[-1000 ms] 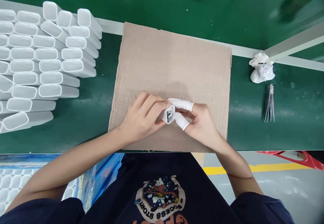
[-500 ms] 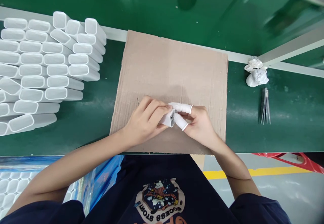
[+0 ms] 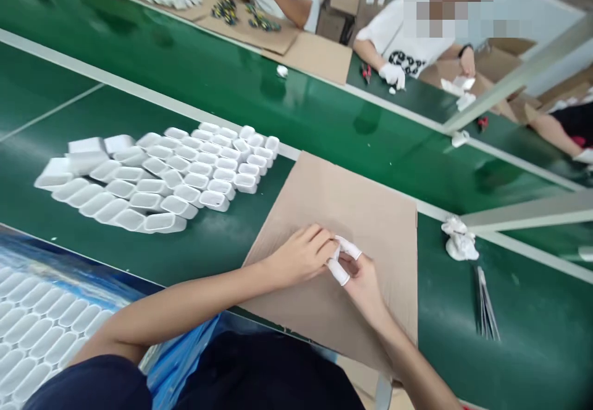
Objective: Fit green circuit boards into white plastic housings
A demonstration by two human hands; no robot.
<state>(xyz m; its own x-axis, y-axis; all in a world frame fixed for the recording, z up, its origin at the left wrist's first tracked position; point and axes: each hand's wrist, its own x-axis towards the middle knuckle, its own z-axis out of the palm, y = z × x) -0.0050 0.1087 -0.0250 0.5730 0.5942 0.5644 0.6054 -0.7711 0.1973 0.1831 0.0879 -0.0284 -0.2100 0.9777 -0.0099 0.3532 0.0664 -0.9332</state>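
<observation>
My left hand and my right hand meet over a brown cardboard sheet on the green table. Both are closed together on a small white plastic housing, which the fingers almost wholly hide in this view. My right thumb and forefinger wear white finger cots. To the left, a stack of several white rectangular housings lies on the table, out of reach of both hands.
A crumpled white lump and metal tweezers lie right of the cardboard. A blue-lined bin of white housings sits at lower left. Across a green belt, other people work at cardboard sheets. A metal bar crosses at right.
The camera has tilted up and turned, bringing the far side of the belt and other workers into view. My hands stay together on the small white housing over the cardboard.
</observation>
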